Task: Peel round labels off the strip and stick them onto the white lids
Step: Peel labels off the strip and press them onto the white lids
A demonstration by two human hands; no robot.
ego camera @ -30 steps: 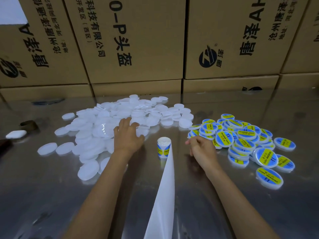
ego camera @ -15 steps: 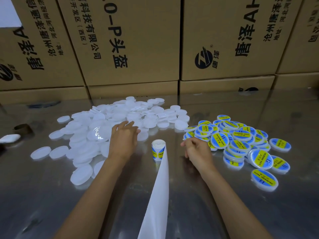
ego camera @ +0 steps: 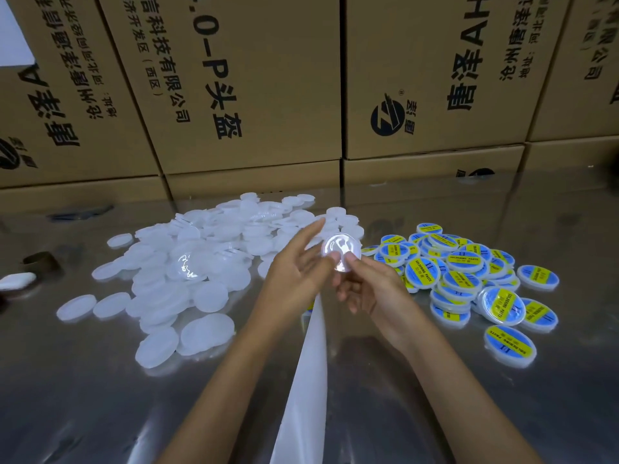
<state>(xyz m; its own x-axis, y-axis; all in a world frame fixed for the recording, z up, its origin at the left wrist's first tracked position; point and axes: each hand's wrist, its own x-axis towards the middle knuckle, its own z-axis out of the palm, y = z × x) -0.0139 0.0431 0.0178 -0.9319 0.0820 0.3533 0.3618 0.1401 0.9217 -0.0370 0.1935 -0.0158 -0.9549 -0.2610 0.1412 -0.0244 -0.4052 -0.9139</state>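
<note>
I hold one bare white lid (ego camera: 341, 250) up over the middle of the table, between both hands. My left hand (ego camera: 294, 267) backs it with its long fingers and presses its thumb on the lid's left rim. My right hand (ego camera: 370, 288) pinches the lid's lower right edge with thumb and fingertips. The white backing strip (ego camera: 310, 370) runs from under my hands toward me; the label roll itself is mostly hidden behind them. A heap of unlabelled white lids (ego camera: 201, 262) lies to the left. Lids with blue and yellow labels (ego camera: 469, 279) are heaped on the right.
Stacked cardboard boxes (ego camera: 254, 95) wall off the back of the shiny metal table (ego camera: 83, 396). A brown tape ring (ego camera: 42, 261) and a small white object (ego camera: 16, 281) sit at the far left edge.
My left hand has lifted a white lid off the pile and brought it to the centre. My right hand has left the labelled pile and met it at the lid.
</note>
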